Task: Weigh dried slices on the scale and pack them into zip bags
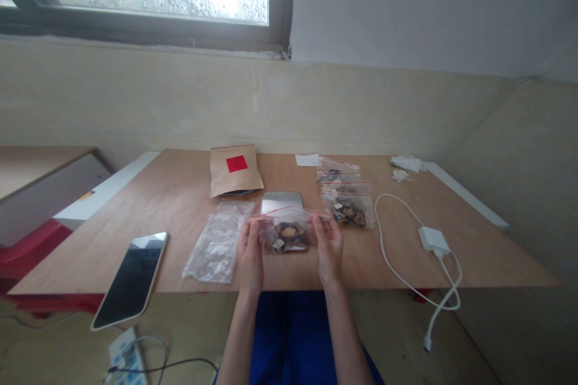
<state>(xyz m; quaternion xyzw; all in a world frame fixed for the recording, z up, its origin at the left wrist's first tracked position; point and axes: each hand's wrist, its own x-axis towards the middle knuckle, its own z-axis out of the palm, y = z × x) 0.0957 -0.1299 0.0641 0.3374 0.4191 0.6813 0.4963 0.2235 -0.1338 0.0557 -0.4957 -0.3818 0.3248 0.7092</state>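
My left hand and my right hand grip the two upper corners of a clear zip bag with a red seal line. Dark dried pieces that look like mushroom slices, along with a small white label, show inside the bag. Both thumbs press on the plastic, with the fingers behind it. Just beyond the bag lies a flat scale with a silvery top, partly hidden by it. Several filled zip bags overlap in a row to the right. Left of my left hand is a crumpled clear plastic bag.
A brown paper pouch with a red label stands at the back, near a white paper. A tablet overhangs the front left edge. On the right, a white charger trails its cable over the edge. Crumpled white scraps lie at back right.
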